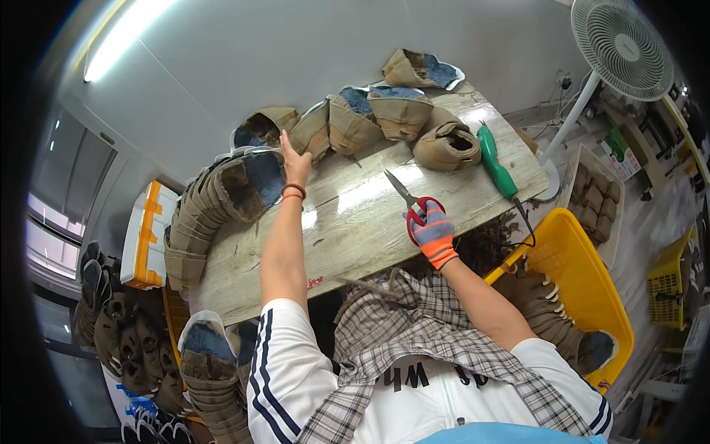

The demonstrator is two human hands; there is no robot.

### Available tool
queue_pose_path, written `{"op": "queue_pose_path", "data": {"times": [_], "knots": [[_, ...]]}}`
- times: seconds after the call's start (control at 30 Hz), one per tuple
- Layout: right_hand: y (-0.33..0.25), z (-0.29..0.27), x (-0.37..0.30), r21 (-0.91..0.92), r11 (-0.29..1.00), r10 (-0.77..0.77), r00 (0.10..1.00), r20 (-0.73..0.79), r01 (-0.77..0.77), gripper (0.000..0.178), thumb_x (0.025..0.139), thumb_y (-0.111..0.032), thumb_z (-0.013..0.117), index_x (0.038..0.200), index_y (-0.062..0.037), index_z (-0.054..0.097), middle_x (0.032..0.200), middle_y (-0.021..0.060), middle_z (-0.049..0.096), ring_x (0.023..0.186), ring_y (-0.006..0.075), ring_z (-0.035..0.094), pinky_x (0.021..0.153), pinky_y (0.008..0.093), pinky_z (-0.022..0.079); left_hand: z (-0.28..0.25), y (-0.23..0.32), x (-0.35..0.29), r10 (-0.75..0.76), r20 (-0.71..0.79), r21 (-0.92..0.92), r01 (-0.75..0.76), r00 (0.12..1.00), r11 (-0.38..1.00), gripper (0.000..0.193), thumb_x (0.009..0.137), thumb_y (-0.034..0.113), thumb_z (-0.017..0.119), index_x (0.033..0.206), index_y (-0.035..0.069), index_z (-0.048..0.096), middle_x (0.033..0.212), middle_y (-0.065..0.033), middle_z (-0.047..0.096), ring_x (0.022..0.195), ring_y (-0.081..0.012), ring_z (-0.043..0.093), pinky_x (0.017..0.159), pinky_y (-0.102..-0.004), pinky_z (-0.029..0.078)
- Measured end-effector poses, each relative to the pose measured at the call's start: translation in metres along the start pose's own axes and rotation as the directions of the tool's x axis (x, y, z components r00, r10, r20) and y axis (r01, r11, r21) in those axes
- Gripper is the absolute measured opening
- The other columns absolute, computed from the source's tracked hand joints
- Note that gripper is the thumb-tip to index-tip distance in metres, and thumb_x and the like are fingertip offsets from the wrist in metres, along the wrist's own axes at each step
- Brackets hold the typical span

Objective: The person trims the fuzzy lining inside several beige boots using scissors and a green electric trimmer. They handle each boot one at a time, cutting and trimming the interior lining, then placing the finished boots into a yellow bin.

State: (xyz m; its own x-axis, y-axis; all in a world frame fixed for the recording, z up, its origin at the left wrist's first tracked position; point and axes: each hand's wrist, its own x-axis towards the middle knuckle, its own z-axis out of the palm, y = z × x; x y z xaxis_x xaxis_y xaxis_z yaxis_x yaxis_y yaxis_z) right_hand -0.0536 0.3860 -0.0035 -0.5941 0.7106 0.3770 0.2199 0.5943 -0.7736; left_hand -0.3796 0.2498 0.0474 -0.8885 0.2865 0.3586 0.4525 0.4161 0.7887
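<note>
The right hand (pixel 434 234), in a grey and orange work glove, grips a pair of red-handled scissors (pixel 411 203) by the loops, with the closed blades pointing up and to the left over the bare middle of the wooden table (pixel 370 229). The left hand (pixel 295 164) is bare, with a dark band at the wrist, and reaches to the far side of the table, fingers spread flat against a tan slipper upper (pixel 310 132) with a blue sole lining; it presses on the piece and is not clenched around it. That piece belongs to a curved row of slipper uppers (pixel 222 200) nested one into the next, which runs from the table's left edge round along its far edge. To the right of the row a brown piece (pixel 447 146) lies alone, and just beside it a green hand tool (pixel 495 163) with a black cord trailing off the table. Beyond the right hand, off the table's right end, sits a yellow crate (pixel 584 288) holding more brown pieces, and behind it stands a white pedestal fan (pixel 620 48)
</note>
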Motion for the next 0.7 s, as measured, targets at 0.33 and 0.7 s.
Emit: {"op": "queue_pose_path", "data": {"times": [0.33,0.7], "knots": [[0.01,0.002,0.004,0.068,0.998,0.005,0.999,-0.037,-0.003,0.035,0.072,-0.025,0.072,0.097,-0.0055,0.058,0.068,0.0074,0.059,0.059,0.0229,0.059,0.056,0.0335,0.048,-0.008,0.046,0.007,0.008,0.176,0.011,-0.01,0.984,1.0,0.03,0.068,0.029,0.073,0.073,0.003,0.061,0.066,-0.0074,0.057,0.063,-0.0174,0.053,0.061,-0.0313,0.042],[0.045,0.022,0.011,0.279,0.957,0.128,0.98,-0.156,-0.08,0.05,0.074,-0.029,0.075,0.111,-0.0058,0.052,0.088,0.0081,0.064,0.076,0.017,0.06,0.071,0.03,0.047,-0.151,0.132,-0.215,0.432,0.202,0.152,-0.464,0.879,0.873,0.02,0.06,0.004,0.072,0.069,0.002,0.054,0.069,-0.0074,0.051,0.061,-0.0248,0.052,0.054,-0.0333,0.041]]}}
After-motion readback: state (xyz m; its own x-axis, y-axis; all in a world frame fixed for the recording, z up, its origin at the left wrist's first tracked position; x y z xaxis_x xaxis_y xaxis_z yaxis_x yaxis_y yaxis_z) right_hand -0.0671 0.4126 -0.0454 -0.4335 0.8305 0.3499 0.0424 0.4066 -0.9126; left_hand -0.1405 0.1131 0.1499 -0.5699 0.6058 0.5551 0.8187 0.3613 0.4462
